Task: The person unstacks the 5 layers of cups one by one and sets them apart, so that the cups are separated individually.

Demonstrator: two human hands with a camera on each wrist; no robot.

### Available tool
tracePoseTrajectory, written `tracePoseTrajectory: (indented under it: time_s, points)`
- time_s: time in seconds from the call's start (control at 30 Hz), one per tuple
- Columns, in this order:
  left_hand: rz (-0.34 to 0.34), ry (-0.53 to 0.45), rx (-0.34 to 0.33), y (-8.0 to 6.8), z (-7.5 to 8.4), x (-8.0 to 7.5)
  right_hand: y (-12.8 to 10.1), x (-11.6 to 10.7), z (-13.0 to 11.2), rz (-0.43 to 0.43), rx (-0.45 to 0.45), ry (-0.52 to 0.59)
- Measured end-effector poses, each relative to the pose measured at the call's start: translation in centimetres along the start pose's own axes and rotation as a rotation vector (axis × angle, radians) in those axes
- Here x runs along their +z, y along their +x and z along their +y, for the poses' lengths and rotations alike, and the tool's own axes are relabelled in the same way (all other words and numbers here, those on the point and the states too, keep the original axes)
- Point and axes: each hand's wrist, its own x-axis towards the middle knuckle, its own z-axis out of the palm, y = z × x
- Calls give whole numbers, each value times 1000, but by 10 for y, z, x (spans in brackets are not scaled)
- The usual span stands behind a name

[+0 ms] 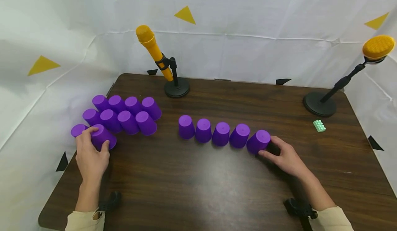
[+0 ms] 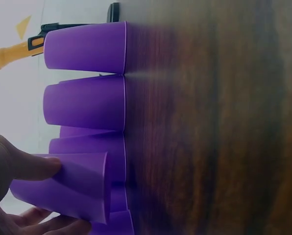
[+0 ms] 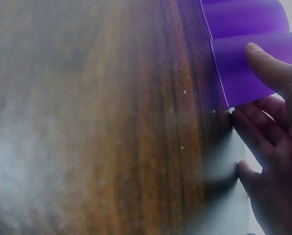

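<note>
My left hand (image 1: 92,157) grips an upside-down purple cup (image 1: 104,138) between thumb and fingers. In the left wrist view that cup (image 2: 70,186) is tilted, its rim apart from the table. Beside it, several more upside-down purple cups (image 1: 128,122) stand in close rows at the table's left. A separate slanting row of purple cups (image 1: 221,134) runs across the middle. At that row's right end, my right hand (image 1: 286,157) holds the last cup (image 1: 258,142), thumb on the near side and fingers on the far side. Its rim meets the table in the right wrist view.
A yellow microphone (image 1: 153,48) on a black stand (image 1: 176,88) is at the back of the dark wooden table (image 1: 198,186). Another yellow microphone (image 1: 378,47) stands at the back right, with a mint-green toy brick (image 1: 319,126) before its base. White sheeting (image 1: 232,58) surrounds the table.
</note>
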Motion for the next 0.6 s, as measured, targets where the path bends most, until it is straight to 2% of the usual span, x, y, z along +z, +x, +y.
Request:
tracePoseTrajectory:
  time_s: [0.33,0.6]
  points:
    - [-25,57,-40,8,-6,4,0,2,2,1,6,5]
    - [-15,56,-22,9,-9,7,0,1,2,12,-12,7]
